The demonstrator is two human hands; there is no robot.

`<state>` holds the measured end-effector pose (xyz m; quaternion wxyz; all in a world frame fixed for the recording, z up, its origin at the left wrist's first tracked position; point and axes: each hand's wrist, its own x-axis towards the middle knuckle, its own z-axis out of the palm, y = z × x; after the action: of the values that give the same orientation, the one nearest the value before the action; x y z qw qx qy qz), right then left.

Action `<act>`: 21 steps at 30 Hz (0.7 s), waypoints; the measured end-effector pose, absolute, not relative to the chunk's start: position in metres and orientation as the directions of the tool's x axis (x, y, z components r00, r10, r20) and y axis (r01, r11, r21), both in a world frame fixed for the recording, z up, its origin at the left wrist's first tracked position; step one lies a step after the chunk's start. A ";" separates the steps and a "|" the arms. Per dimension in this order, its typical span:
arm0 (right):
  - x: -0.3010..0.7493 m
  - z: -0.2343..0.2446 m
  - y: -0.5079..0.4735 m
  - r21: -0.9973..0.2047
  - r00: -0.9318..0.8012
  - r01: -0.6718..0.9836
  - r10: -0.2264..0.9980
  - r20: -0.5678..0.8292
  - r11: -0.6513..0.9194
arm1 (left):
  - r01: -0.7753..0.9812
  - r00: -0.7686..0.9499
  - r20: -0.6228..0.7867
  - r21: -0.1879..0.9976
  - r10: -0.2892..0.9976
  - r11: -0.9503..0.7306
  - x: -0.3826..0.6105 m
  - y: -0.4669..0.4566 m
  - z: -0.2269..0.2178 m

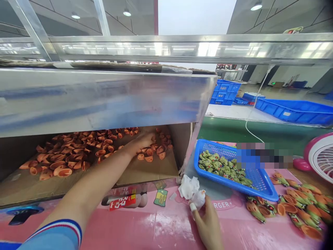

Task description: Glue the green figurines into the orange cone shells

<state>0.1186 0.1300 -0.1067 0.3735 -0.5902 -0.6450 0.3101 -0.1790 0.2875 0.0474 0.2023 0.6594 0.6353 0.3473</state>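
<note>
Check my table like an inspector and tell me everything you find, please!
Surface: pink printed table cover, shiny.
Job's things: orange pieces heaped on cardboard under a metal shelf; blue basket holding green toys; green-and-orange toys loose on the table.
Clutter: crumpled white tissue.
Hands: left hand on the orange pieces; right hand, with a taped fingertip, beside the tissue.
Cables: white cable hanging beyond the basket.
Surroundings: pink-and-white fan, stacked blue crates, green floor.
</note>
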 end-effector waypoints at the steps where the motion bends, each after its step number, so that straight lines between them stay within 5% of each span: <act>1: 0.119 -0.107 0.130 -0.842 -0.026 0.527 0.992 0.120 0.115 | 0.676 -0.041 0.188 0.728 0.981 -0.111 -0.180 0.278 0.053; 9: 0.119 -0.110 0.132 -0.929 0.076 0.359 0.990 0.120 0.085 | 0.296 -0.055 0.126 0.949 0.991 -0.105 -0.126 0.144 0.059; 11: 0.118 -0.106 0.131 -0.940 0.092 0.311 0.980 0.175 0.138 | -0.110 -0.090 0.008 0.994 0.996 -0.018 -0.102 0.106 0.045; 13: 0.117 -0.100 0.129 -0.939 0.098 0.275 0.966 0.240 0.205 | -0.315 -0.104 -0.116 0.946 0.988 0.078 -0.079 0.075 0.030; 21: 0.135 -0.061 0.094 -0.946 0.169 0.227 0.947 0.274 0.233 | -0.279 -0.161 -0.221 0.945 0.962 0.170 -0.027 0.024 -0.015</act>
<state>0.1349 0.0943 -0.0611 0.5538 -0.5269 -0.5568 0.3250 -0.0266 0.0242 -0.0150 0.5589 0.3271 0.5223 0.5549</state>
